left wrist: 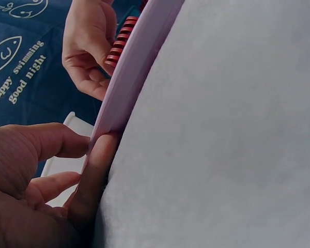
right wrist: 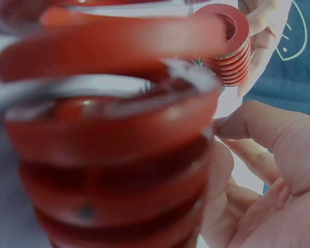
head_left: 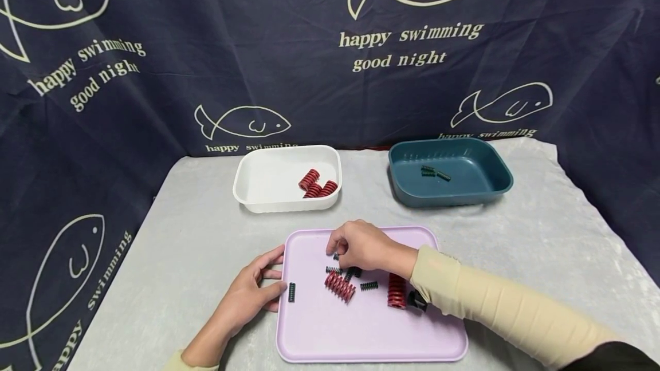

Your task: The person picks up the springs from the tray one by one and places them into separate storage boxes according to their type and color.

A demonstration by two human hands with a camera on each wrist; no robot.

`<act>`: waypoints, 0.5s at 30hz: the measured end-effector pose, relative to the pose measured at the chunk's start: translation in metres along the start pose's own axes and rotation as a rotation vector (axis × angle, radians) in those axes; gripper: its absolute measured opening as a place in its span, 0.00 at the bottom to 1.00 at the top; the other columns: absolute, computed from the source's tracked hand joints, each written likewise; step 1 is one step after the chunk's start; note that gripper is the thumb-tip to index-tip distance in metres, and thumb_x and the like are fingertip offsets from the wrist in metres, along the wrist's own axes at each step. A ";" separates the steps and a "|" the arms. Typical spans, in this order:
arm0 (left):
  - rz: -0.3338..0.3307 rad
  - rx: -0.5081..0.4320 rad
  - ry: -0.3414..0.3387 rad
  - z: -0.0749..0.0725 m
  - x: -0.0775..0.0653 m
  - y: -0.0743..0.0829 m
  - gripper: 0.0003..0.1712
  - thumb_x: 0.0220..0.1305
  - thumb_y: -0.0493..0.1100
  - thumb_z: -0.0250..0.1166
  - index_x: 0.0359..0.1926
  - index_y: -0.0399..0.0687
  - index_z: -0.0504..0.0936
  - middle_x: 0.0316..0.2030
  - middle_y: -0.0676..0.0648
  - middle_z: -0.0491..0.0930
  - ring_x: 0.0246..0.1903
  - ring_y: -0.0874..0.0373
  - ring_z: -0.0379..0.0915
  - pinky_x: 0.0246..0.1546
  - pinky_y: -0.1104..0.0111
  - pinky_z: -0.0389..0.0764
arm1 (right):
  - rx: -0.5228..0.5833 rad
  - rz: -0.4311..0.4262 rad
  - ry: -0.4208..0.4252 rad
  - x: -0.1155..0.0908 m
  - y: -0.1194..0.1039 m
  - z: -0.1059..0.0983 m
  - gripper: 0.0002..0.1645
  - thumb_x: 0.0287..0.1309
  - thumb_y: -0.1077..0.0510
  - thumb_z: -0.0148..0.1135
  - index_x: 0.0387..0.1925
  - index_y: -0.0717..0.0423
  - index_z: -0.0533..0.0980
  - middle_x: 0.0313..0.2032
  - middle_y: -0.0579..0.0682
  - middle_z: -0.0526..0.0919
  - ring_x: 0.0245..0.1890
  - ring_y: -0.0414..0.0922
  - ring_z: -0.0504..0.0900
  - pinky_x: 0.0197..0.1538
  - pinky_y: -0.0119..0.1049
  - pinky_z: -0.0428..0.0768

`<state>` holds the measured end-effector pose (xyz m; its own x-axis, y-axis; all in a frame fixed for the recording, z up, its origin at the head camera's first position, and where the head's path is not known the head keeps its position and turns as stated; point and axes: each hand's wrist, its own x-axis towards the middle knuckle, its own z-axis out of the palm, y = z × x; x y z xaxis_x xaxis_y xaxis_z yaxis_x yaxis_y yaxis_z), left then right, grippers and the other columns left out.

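My left hand (head_left: 252,286) grips the left rim of a lilac tray (head_left: 361,336). The left wrist view shows fingers (left wrist: 95,170) on either side of that rim. Over the tray's upper part, my right hand (head_left: 363,245) pinches a small dark spring (head_left: 336,256), mostly covered by the fingers. Just below it lie other small dark springs (head_left: 369,286) and a red spring (head_left: 340,286). A second red spring (head_left: 396,292) lies under my right wrist. In the right wrist view a blurred red spring (right wrist: 113,134) hides part of my right fingertips.
Behind the tray, a white bin (head_left: 268,205) holds several red springs (head_left: 309,179). A teal bin (head_left: 448,196) at back right holds a few dark springs (head_left: 435,173). One small dark spring (head_left: 291,292) lies by the tray's left rim. A dark curtain (head_left: 309,44) hangs behind the table.
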<state>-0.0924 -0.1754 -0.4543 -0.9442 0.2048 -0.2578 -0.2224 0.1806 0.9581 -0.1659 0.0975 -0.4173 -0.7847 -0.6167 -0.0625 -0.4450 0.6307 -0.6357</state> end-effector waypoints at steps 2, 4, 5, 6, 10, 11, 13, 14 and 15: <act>0.000 0.000 -0.001 0.000 0.000 0.000 0.42 0.60 0.27 0.69 0.75 0.48 0.69 0.65 0.42 0.72 0.54 0.46 0.73 0.26 0.56 0.89 | 0.019 -0.013 -0.003 -0.001 0.003 -0.001 0.14 0.43 0.69 0.72 0.31 0.48 0.88 0.21 0.34 0.77 0.25 0.32 0.74 0.33 0.31 0.76; 0.001 0.001 -0.001 0.000 0.000 -0.001 0.42 0.60 0.27 0.69 0.75 0.48 0.69 0.65 0.42 0.72 0.54 0.46 0.74 0.26 0.56 0.89 | 0.047 -0.017 -0.010 -0.001 0.005 -0.002 0.15 0.43 0.69 0.71 0.31 0.48 0.89 0.21 0.34 0.78 0.25 0.32 0.74 0.33 0.30 0.76; 0.002 0.002 0.000 0.000 0.000 -0.001 0.42 0.60 0.27 0.69 0.75 0.48 0.69 0.65 0.42 0.72 0.54 0.46 0.74 0.26 0.56 0.89 | 0.064 -0.015 -0.015 -0.002 0.006 -0.002 0.15 0.43 0.70 0.71 0.31 0.49 0.89 0.21 0.34 0.78 0.25 0.31 0.74 0.32 0.29 0.76; 0.003 0.003 0.000 0.000 0.000 -0.001 0.42 0.60 0.27 0.69 0.75 0.48 0.69 0.65 0.42 0.72 0.54 0.46 0.74 0.26 0.56 0.89 | 0.085 -0.010 -0.022 -0.002 0.007 -0.003 0.15 0.43 0.70 0.70 0.31 0.49 0.89 0.21 0.34 0.78 0.25 0.31 0.74 0.32 0.29 0.76; 0.004 0.006 0.000 0.001 0.000 -0.001 0.42 0.60 0.27 0.69 0.75 0.48 0.69 0.64 0.42 0.72 0.54 0.46 0.74 0.26 0.56 0.89 | 0.203 0.019 -0.062 -0.001 0.010 -0.005 0.16 0.45 0.73 0.67 0.32 0.52 0.90 0.21 0.37 0.82 0.24 0.32 0.75 0.29 0.28 0.75; 0.003 0.006 0.000 0.001 0.000 -0.001 0.42 0.60 0.27 0.69 0.75 0.48 0.69 0.64 0.42 0.72 0.54 0.46 0.74 0.26 0.56 0.89 | 0.240 0.030 -0.072 0.000 0.011 -0.006 0.16 0.46 0.73 0.67 0.33 0.53 0.90 0.22 0.39 0.82 0.23 0.33 0.75 0.27 0.28 0.75; 0.002 0.005 -0.001 0.001 0.000 -0.001 0.42 0.60 0.27 0.69 0.75 0.48 0.69 0.64 0.42 0.72 0.54 0.46 0.74 0.26 0.56 0.89 | 0.315 0.061 -0.090 0.000 0.013 -0.008 0.16 0.48 0.74 0.65 0.34 0.56 0.90 0.22 0.41 0.83 0.21 0.35 0.75 0.22 0.27 0.73; 0.002 0.005 -0.001 0.001 0.000 -0.001 0.42 0.60 0.27 0.69 0.75 0.48 0.69 0.64 0.42 0.72 0.54 0.46 0.74 0.26 0.56 0.89 | 0.345 0.078 -0.095 0.001 0.014 -0.009 0.16 0.49 0.74 0.65 0.35 0.56 0.90 0.23 0.42 0.83 0.20 0.35 0.74 0.20 0.27 0.71; 0.002 0.005 -0.001 0.001 0.000 -0.001 0.42 0.60 0.27 0.69 0.75 0.48 0.69 0.64 0.42 0.72 0.54 0.46 0.74 0.26 0.56 0.89 | 0.375 0.098 -0.101 0.001 0.015 -0.010 0.16 0.50 0.74 0.65 0.36 0.57 0.90 0.23 0.43 0.83 0.19 0.36 0.73 0.19 0.27 0.70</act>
<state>-0.0920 -0.1748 -0.4549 -0.9442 0.2064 -0.2565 -0.2199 0.1848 0.9579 -0.1777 0.1114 -0.4191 -0.7609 -0.6171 -0.2007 -0.1667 0.4848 -0.8586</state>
